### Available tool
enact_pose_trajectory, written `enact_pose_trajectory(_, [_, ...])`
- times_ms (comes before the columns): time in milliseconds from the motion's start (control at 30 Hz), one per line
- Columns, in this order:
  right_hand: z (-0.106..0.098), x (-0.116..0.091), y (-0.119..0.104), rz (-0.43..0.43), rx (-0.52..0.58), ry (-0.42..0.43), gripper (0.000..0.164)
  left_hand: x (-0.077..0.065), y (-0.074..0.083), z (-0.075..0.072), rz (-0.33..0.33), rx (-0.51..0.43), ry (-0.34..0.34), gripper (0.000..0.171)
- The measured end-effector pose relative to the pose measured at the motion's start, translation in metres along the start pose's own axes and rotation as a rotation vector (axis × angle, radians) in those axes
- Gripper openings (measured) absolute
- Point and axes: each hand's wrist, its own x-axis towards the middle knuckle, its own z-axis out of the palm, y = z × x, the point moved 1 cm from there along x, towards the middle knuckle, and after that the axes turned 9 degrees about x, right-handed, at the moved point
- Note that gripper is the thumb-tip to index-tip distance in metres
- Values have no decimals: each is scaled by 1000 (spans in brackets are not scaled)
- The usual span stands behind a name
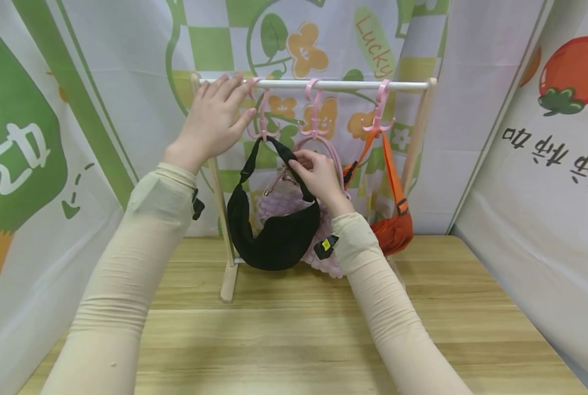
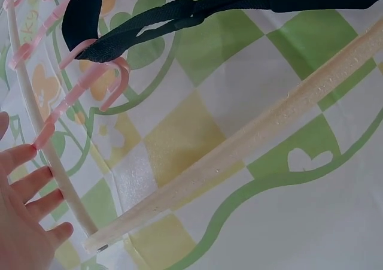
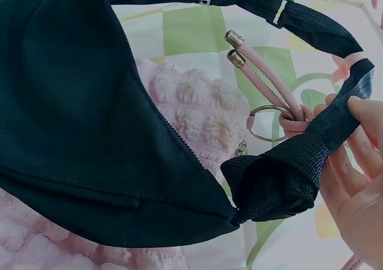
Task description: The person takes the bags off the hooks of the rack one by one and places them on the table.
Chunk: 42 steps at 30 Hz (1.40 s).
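A black sling bag point(image 1: 279, 241) hangs by its strap from the leftmost pink hook point(image 1: 263, 118) on a rack. My right hand point(image 1: 320, 175) pinches that strap point(image 3: 335, 123) between thumb and fingers, on its right side below the hook. Up at the left end of the white rail point(image 1: 343, 85), my left hand point(image 1: 217, 120) rests with fingers extended, their tips over the bar beside the hook's top. Behind the black bag, a fluffy pink bag point(image 1: 281, 200) hangs from the middle pink hook point(image 1: 315, 118), partly hidden.
An orange bag point(image 1: 395, 233) hangs from the right pink hook point(image 1: 380, 109). The rack's wooden posts point(image 1: 419, 137) stand on a wooden table point(image 1: 294, 340). A printed curtain point(image 1: 210, 49) hangs close behind, and printed panels point(image 1: 536, 192) flank both sides.
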Motion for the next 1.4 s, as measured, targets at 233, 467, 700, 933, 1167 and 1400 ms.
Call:
enact_pose_trajectory(233, [0, 1, 2, 0, -8, 3, 25, 0, -1, 0, 7, 7, -7, 57])
enact_pose_trajectory(467, [0, 0, 2, -11, -12, 3, 25, 0, -2, 0, 13, 13, -13, 57])
enact_pose_trajectory(700, [1, 0, 2, -18, -23, 1, 25, 0, -2, 0, 19, 16, -9, 57])
enact_pose_trajectory(933, [0, 0, 1, -19, -23, 8, 24, 1, -2, 0, 22, 17, -16, 58])
enact_pose_trajectory(1167, [0, -1, 0, -19, -27, 6, 24, 1, -3, 1, 26, 22, -10, 57])
enact_pose_trajectory(1400, [0, 0, 0, -29, -28, 8, 24, 1, -3, 1, 28, 20, -2, 57])
